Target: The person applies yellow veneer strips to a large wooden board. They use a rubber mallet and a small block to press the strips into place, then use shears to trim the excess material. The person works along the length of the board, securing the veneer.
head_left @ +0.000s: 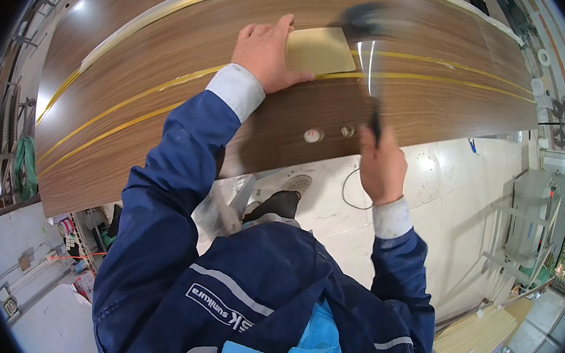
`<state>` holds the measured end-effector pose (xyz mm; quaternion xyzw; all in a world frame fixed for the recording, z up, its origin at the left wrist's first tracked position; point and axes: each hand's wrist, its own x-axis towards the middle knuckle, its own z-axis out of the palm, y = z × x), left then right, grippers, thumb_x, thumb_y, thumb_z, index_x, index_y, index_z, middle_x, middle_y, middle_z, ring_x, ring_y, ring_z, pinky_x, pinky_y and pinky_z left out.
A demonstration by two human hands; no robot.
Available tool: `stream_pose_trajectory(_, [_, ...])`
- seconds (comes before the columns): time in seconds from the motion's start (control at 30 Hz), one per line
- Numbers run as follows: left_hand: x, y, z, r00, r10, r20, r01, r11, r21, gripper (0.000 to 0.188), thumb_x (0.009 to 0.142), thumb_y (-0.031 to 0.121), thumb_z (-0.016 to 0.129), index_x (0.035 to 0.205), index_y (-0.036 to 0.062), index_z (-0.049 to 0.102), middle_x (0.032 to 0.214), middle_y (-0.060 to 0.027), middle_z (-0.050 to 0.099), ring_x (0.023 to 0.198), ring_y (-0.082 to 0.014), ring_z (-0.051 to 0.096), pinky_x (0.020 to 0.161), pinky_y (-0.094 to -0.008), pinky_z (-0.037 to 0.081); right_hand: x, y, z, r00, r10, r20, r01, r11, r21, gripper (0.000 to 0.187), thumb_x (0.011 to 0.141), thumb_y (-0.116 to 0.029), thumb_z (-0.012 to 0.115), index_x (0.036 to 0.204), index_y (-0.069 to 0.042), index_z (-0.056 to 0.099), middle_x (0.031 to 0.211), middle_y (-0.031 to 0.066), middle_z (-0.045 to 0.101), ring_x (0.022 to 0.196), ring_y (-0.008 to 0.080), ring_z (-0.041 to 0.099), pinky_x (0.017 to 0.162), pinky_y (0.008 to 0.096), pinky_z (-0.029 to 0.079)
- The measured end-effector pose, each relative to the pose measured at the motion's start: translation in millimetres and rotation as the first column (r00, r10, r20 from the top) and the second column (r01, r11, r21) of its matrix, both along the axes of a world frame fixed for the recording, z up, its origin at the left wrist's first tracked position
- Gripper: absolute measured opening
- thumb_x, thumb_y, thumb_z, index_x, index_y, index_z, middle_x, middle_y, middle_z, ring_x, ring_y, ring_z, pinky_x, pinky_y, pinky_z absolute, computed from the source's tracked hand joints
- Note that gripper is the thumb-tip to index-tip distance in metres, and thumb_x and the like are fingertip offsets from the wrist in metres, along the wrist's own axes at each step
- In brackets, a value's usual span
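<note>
The wood-grain panel [429, 109] looks smooth and glossy; on it are a matt cream block [320, 51] and shiny yellow strips [439, 79], over it a hammer shaft [371, 66] like polished metal, below it a glossy floor [443, 184]

Lighting: bright; glare spots on wood-grain panels [172, 52], dark shadow at near edge. Hammer head [362, 21]: motion-blurred. Rim: fisheye-bent, black-cornered.

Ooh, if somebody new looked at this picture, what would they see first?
Probably the blurry hammer-like tool, up near the top middle, with its black handle in the right hand. Next, the flat tan block just left of the tool's head, held at its left end by the left hand. Then the shiny yellow strips curving across the big brown wood-grain surface.
</note>
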<state>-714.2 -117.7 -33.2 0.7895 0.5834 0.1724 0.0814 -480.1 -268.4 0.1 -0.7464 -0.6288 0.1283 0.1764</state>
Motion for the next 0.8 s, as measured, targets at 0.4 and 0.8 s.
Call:
stream_pose_trajectory(0.4, [-166, -46, 1, 0.999, 0.010, -0.031, -0.008, 0.999, 0.050, 0.112, 0.068, 0.061, 0.086, 0.152, 0.0058, 0.038, 0.140, -0.0103, 0.064, 0.130, -0.0370, 0.056, 0.115, -0.0468, 0.034, -159, -52, 4, 0.980, 0.004, -0.201, 0.043, 0.972, 0.229, 0.033, 0.100, -0.036, 0.068, 0.101, -0.004, 0.061, 0.068, 0.0177, 0.064, 0.064, 0.0398, 0.064, 0.058, 0.0454, 0.049])
stream_pose_trajectory(0.8, [-290, -83, -8, 0.998, -0.049, 0.043, 0.046, 0.996, 0.070, 0.114, 0.065, 0.060, 0.088, 0.150, 0.0015, 0.040, 0.135, -0.0133, 0.066, 0.127, -0.0380, 0.057, 0.113, -0.0476, 0.036, -286, -91, 11, 0.832, 0.095, -0.546, 0.129, 0.925, 0.358, 0.032, 0.100, -0.035, 0.065, 0.098, -0.003, 0.061, 0.078, 0.0247, 0.068, 0.073, 0.0451, 0.067, 0.062, 0.0503, 0.051])
